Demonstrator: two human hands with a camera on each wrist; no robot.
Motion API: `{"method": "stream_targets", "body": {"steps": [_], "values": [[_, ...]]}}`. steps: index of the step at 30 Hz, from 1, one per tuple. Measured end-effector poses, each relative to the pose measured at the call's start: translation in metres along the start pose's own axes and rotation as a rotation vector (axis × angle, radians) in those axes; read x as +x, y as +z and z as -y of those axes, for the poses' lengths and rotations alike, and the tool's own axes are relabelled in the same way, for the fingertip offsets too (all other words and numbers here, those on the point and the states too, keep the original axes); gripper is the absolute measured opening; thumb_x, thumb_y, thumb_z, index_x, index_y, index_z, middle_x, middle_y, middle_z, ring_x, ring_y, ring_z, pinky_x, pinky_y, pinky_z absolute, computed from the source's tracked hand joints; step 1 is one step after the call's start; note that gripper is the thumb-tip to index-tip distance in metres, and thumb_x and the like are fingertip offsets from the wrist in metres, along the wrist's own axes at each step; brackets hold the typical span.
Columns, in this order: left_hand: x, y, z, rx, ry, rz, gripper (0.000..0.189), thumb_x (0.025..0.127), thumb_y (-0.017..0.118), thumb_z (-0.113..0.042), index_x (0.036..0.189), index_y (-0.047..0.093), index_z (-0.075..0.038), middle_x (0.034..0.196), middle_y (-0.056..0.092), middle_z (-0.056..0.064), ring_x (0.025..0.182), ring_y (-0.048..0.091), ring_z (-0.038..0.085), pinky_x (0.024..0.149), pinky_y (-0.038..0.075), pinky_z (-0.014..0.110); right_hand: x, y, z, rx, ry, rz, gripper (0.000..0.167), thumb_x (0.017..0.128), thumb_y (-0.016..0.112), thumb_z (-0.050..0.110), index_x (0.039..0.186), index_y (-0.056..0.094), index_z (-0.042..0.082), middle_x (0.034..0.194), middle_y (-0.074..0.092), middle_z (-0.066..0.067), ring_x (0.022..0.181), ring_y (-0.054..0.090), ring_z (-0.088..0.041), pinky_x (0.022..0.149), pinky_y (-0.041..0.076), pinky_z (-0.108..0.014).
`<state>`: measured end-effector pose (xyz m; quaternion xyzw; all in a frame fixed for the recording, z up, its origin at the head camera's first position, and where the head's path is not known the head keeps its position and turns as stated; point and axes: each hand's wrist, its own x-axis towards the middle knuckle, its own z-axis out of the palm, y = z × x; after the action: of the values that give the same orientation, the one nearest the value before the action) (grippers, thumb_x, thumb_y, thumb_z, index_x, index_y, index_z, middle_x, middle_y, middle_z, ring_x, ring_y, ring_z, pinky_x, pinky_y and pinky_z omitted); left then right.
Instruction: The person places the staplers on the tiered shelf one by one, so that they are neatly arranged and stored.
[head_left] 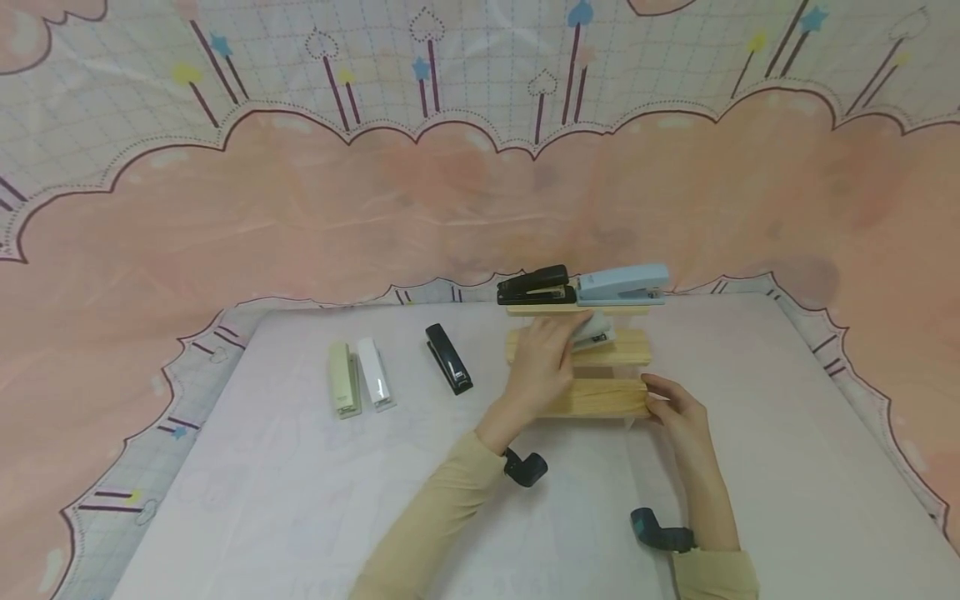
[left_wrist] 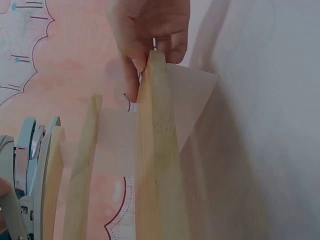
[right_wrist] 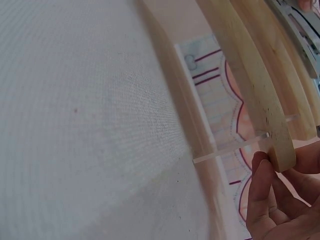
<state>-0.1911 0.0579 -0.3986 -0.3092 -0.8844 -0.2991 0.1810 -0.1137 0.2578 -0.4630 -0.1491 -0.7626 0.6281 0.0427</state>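
A stepped rack has three wooden boards on clear side panels [left_wrist: 192, 100]. My left hand [head_left: 542, 362] grips a pale grey stapler [head_left: 596, 333] over the middle board [head_left: 632, 348]; its palm side is hidden in the head view. Between thumb and fingers, my right hand [head_left: 682, 421] pinches the right end of the lowest board [head_left: 600, 398]. That pinch also shows in the right wrist view, where the fingers [right_wrist: 262, 185] touch the board's end. A black stapler [head_left: 534, 286] and a light blue stapler [head_left: 622, 284] lie end to end on the top board [head_left: 577, 310].
Left of the rack, a black stapler [head_left: 449, 359], a white stapler [head_left: 375, 375] and a light green stapler [head_left: 343, 380] lie on the white tabletop [head_left: 285, 500]. A patterned peach cloth [head_left: 375, 217] hangs behind the table.
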Motion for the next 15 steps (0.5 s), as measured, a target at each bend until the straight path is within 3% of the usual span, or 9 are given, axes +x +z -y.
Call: {"method": "stream_targets", "body": {"steps": [4,15], "values": [[0.006,0.003,-0.004,0.027,0.007,0.054,0.048,0.093,0.049,-0.004,0.137,0.052,-0.024,0.128,0.064,-0.002,0.112,0.055,0.018,0.092,0.045,0.035,0.000,0.000,0.000,0.001,-0.005,0.009,0.041,0.098,0.045,0.007,0.138,0.046,-0.002,0.138,0.046,-0.018,0.089,0.055,0.011,0.079,0.049,-0.010],[0.018,0.021,-0.010,0.038,0.077,0.124,0.053,0.092,0.052,-0.003,0.140,0.048,-0.025,0.134,0.060,-0.003,0.110,0.054,0.017,0.091,0.045,0.033,-0.001,-0.001,0.000,-0.005,-0.015,0.011,0.041,0.098,0.045,0.008,0.138,0.046,-0.002,0.137,0.047,-0.017,0.090,0.055,0.010,0.079,0.049,-0.010]]}}
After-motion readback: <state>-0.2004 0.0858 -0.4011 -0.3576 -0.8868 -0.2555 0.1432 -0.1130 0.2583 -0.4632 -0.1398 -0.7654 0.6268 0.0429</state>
